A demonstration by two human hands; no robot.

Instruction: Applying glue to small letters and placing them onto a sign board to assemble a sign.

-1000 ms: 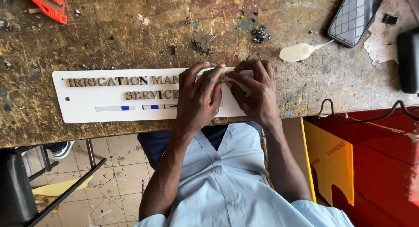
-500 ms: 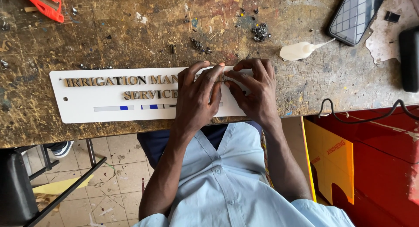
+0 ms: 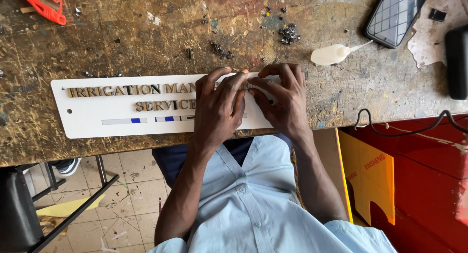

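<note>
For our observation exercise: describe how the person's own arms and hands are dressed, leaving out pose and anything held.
Both forearms are bare; the left hand and right hand wear no gloves. No rings, watch or bracelets show. A light blue buttoned shirt has short sleeves.

The sign point(image 3: 112, 117) is white with gold-brown letters and small grey and blue bars. The table point(image 3: 146, 34) is mottled brown, flecked with paint. The shirt point(image 3: 253, 204) is pale blue, the cutter point(image 3: 41, 4) red, the glue bottle point(image 3: 331, 54) cream, and the phone point(image 3: 396, 14) black.
</note>
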